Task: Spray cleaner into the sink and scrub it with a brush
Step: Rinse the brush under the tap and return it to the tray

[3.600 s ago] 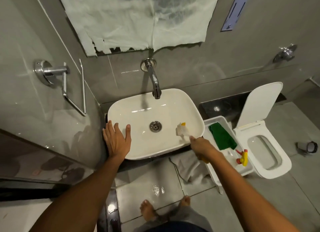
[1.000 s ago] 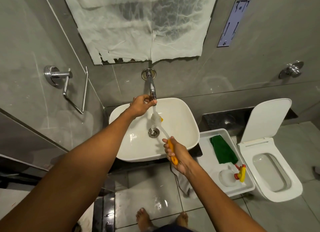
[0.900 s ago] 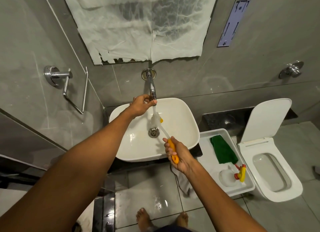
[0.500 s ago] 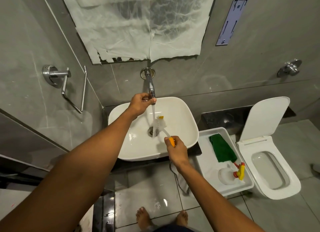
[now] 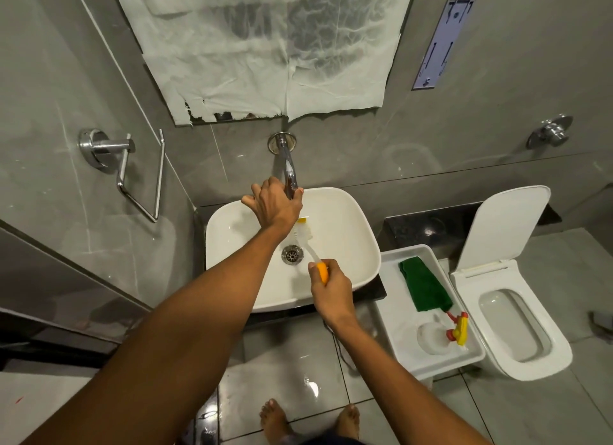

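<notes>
Nearest, bare feet (image 5: 275, 419) stand on wet grey floor tiles. The right hand (image 5: 330, 290) is wrapped around the orange handle of the brush (image 5: 306, 237), whose white bristle head sits inside the white sink (image 5: 351, 232), just beyond the drain (image 5: 292, 254). To the right, a white tray (image 5: 398, 312) holds a green cloth (image 5: 424, 287) and the spray bottle (image 5: 444, 335). Farther off, the left hand (image 5: 273, 202) grips the tip of the chrome faucet (image 5: 288, 164) on the far wall.

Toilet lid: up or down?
Up. The lid stands raised against the wall, and the open bowl below it is fully visible.
</notes>
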A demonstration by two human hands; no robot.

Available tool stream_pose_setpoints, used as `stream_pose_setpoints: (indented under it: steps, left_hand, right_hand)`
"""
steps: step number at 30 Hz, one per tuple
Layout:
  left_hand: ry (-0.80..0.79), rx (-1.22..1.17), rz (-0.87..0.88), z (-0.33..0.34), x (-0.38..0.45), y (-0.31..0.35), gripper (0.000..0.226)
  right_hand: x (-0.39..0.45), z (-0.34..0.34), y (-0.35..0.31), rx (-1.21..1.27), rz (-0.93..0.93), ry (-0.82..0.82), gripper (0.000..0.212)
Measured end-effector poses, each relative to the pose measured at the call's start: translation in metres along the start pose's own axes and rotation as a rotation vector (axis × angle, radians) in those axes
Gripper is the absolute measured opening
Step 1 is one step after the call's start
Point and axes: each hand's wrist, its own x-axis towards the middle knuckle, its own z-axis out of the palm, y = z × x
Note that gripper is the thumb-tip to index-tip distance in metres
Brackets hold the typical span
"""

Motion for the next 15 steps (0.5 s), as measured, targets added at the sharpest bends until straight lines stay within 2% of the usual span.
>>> stream_pose_setpoints:
  steps: [2, 6, 10, 15]
  left_hand:
    - [-0.011, 0.000, 0.026, -0.003, 0.002, -0.004, 0.034]
    - [-0.028, -0.020, 0.015, -0.004, 0.001, -0.003, 0.034]
    - [-0.016, -0.021, 0.042, -0.002, -0.001, -0.006, 0.035]
    - [0.024, -0.021, 0.130, -0.001, -0.004, -0.019, 0.039]
  right_hand:
    - [-0.002, 0.000, -0.001, -0.091, -0.075, 0.010, 0.028]
    - [-0.001, -0.001, 0.005, -0.210, -0.104, 0.003, 0.029]
    - [-0.002, -0.004, 0.014, -0.231, -0.101, 0.014, 0.034]
    - [-0.006, -0.010, 0.021, -0.179, -0.098, 0.105, 0.033]
